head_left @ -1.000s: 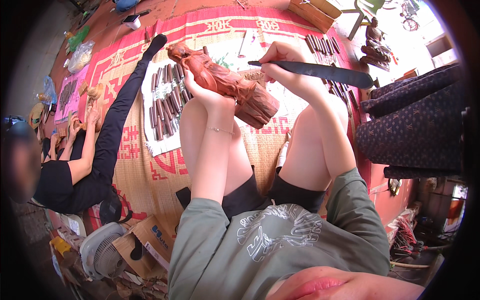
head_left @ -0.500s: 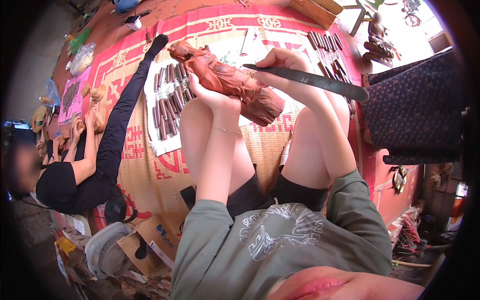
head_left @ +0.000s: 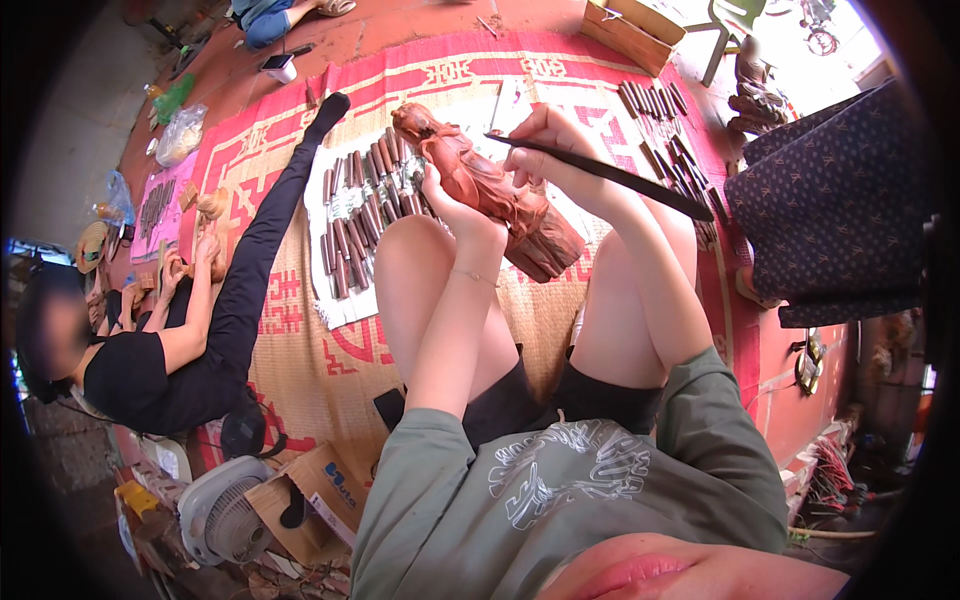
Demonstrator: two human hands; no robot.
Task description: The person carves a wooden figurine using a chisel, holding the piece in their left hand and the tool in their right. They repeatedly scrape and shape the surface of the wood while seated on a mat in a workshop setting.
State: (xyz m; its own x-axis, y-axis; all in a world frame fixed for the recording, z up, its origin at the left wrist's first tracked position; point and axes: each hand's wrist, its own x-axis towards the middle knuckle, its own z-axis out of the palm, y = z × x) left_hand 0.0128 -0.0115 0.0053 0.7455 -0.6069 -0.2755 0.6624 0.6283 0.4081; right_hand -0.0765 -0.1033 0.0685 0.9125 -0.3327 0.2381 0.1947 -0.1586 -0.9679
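My left hand (head_left: 462, 212) is closed around the side of a reddish-brown carved wooden statue (head_left: 490, 185), which lies tilted above my knees. Its rough, uncarved-looking base (head_left: 548, 250) points toward me and its narrow end points away to the left. In my right hand (head_left: 556, 140) is a long, dark, flat file (head_left: 640, 183), gripped between thumb and fingers. The file appears nearly edge-on, its thin tip close above the statue's upper side; contact cannot be made out. Beyond my left knee, several wooden-handled carving tools (head_left: 352, 225) lie in rows on a white cloth (head_left: 340, 312).
More carving tools (head_left: 685, 165) lie at the right on the patterned mat (head_left: 290, 345). A person in black (head_left: 150, 365) works on a pale wooden piece at the left. A dark patterned cloth (head_left: 830, 210) stands at the right. A fan (head_left: 225, 510) and cardboard box (head_left: 305, 500) are near-left.
The file has turned from showing its broad face to nearly edge-on, its rear end slightly lower. The whole view has shifted a little; my left hand keeps its hold on the statue.
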